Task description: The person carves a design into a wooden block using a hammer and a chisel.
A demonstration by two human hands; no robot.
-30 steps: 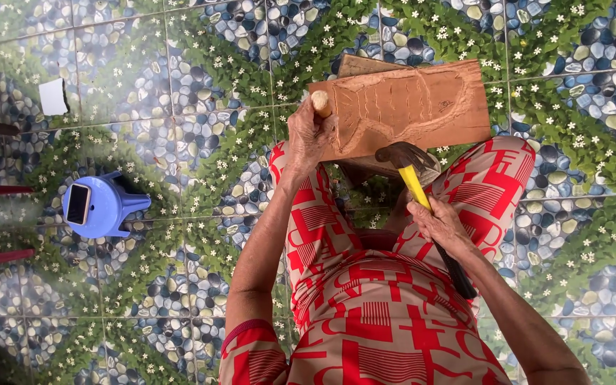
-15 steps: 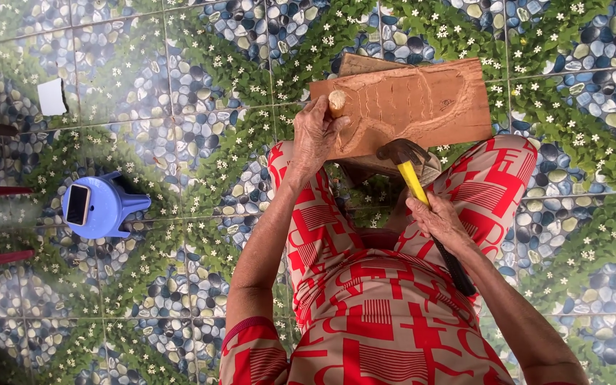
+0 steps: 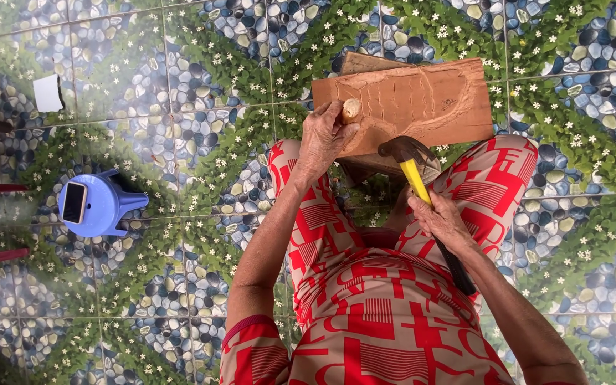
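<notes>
Fingers (image 3: 320,122) of the left hand (image 3: 322,142) wrap tight around a wooden-handled chisel (image 3: 351,110) set against the carved board (image 3: 411,103). Right hand (image 3: 442,222) grips the hammer (image 3: 422,187), head just below the chisel. Grooves and 1 scooped hollow show; the rest looks uncarved.

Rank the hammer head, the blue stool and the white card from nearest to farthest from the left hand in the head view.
From the left hand:
1. Hammer head, just right of it, below the carved board.
2. Blue stool, well off to the left, on the floor.
3. White card, farthest, upper left near the frame edge.
</notes>
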